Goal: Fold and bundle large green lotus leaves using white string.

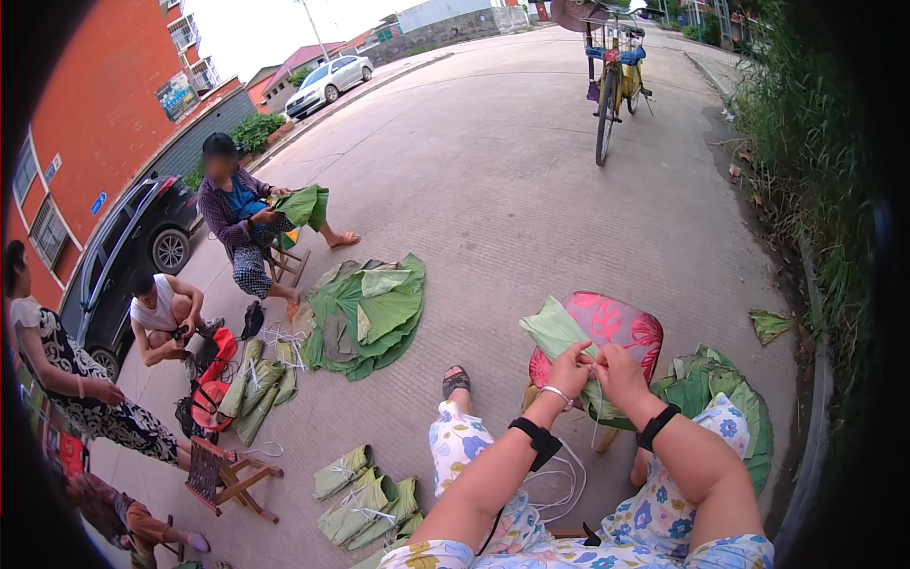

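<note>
A rolled bundle of large green leaves [551, 328], lotus-like in shape, lies across a small stool with a pink floral cushion [610, 316]. Over the bundle my left hand [571, 372] and my right hand [618, 375] meet, fingertips pinched together on a thin white cord [596, 412]. The fingers hide the exact point where the cord crosses the leaves. More white cord lies in loose loops [569, 473] on the ground between my knees. To the right of the stool a pile of flat green leaves [743, 412] rests partly behind my right leg.
Several tied leaf bundles [366, 501] lie at my left, others [259, 387] beside red bags [213, 405]. A leaf stack [373, 313] lies ahead. A seated person [238, 206] holds leaves; other people are at left. A folding stool [231, 476] and a bicycle [615, 78] stand on the pavement.
</note>
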A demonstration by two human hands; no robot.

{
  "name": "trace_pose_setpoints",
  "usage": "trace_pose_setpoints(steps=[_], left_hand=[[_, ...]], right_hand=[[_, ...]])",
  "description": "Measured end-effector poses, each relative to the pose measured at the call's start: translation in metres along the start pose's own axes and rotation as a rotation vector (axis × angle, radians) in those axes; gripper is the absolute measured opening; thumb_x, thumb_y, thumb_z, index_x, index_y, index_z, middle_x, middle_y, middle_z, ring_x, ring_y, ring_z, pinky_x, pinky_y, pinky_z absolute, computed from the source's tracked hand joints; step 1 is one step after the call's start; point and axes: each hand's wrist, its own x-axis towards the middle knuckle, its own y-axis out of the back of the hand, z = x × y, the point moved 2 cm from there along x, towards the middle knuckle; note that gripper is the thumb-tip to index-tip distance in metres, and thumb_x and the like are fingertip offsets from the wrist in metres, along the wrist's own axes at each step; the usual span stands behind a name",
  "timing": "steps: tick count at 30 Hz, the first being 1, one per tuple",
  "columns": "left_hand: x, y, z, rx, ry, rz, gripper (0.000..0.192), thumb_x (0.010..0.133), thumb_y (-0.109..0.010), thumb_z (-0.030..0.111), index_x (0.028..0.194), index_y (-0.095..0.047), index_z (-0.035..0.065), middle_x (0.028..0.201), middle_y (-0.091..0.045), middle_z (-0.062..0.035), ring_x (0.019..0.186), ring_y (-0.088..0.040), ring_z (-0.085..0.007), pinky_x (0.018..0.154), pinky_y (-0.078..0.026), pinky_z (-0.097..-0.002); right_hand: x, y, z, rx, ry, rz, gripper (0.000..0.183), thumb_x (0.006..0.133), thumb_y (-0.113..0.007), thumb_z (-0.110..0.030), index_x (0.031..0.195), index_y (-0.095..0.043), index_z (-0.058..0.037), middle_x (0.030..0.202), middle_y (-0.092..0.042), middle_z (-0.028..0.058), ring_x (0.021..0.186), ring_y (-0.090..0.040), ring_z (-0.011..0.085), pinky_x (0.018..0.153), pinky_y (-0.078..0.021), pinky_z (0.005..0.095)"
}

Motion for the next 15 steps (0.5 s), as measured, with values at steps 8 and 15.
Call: trace_pose_setpoints(steps=[8, 15], left_hand=[[-0.018, -0.003, 0.054, 0.774, -0.561, 0.137, 0.046, 0.075, -0.055, -0.002, 0.121, -0.054, 0.0029, 0.086, -0.063, -0.0126, 0.082, -0.059, -0.0307, 0.073, -0.048, -0.0391], [-0.014, -0.001, 0.046, 0.933, -0.639, 0.17, 0.049, 0.074, -0.055, 0.001, 0.123, -0.053, 0.0051, 0.084, -0.062, -0.0109, 0.084, -0.058, -0.0282, 0.075, -0.047, -0.0386]], right_hand=[[-0.001, 0.001, 0.01, -0.003, 0.015, -0.023, 0.01, 0.075, -0.066, -0.005, 0.079, -0.056, -0.0022, 0.079, -0.06, 0.0168, 0.077, -0.06, 0.0366, 0.068, -0.047, 0.0441], [-0.006, 0.001, 0.01, -0.099, -0.106, -0.23, 0.01, 0.074, -0.069, -0.011, 0.078, -0.064, -0.0039, 0.078, -0.065, 0.0165, 0.077, -0.063, 0.0352, 0.068, -0.0491, 0.0439]])
